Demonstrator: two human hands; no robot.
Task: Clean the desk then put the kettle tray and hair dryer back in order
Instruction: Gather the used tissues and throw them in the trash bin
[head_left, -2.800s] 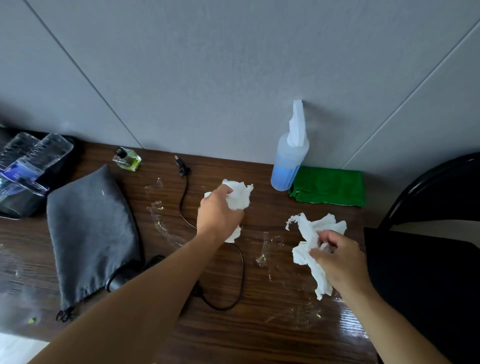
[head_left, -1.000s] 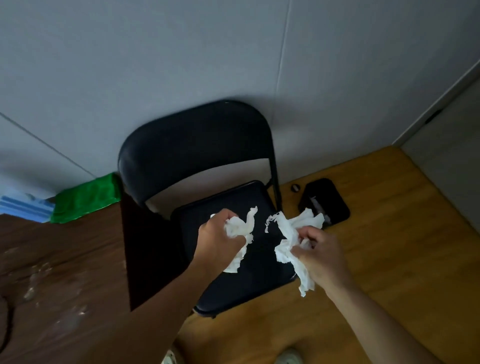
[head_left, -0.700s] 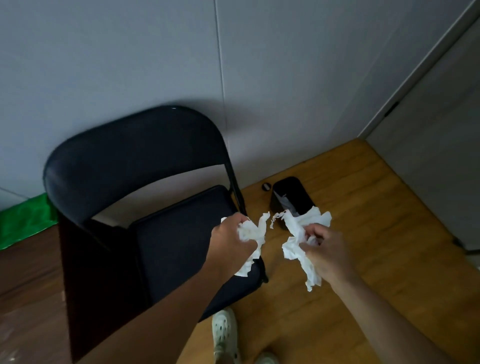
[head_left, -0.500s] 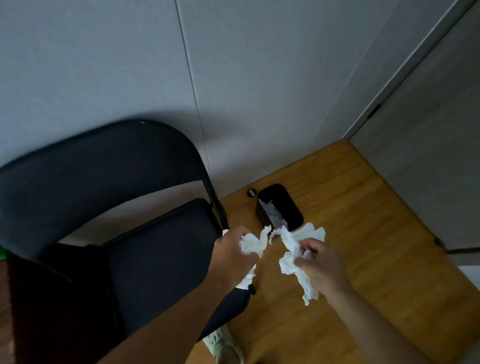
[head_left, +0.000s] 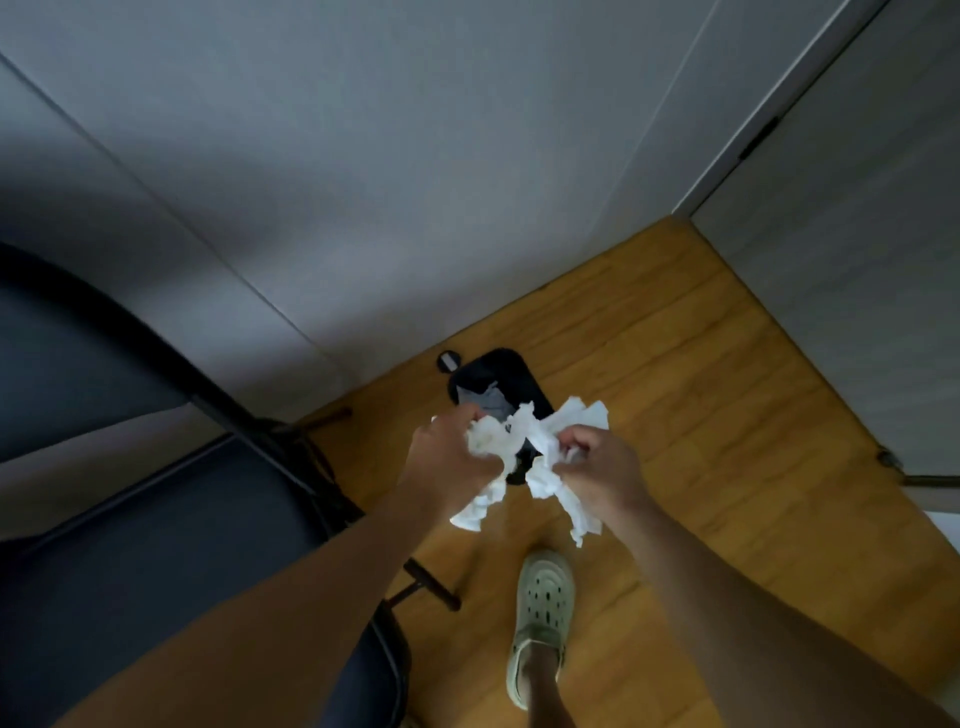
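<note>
My left hand (head_left: 451, 465) is closed around a crumpled white tissue (head_left: 493, 447). My right hand (head_left: 597, 470) grips a second crumpled white tissue (head_left: 563, 436) that hangs down below the fingers. Both hands are held close together above a small black waste bin (head_left: 496, 382) that stands on the wooden floor by the wall, with some paper inside it. The desk, kettle tray and hair dryer are out of view.
A black folding chair (head_left: 156, 519) fills the left side, its leg (head_left: 431, 582) near my foot in a pale green clog (head_left: 543, 613). A small round black object (head_left: 449, 360) lies by the bin. A grey door (head_left: 857, 260) stands at the right.
The view has swung right from the desk, past the chair, to the floor. Both hands kept their tissues, drew closer together and now hover over the black bin.
</note>
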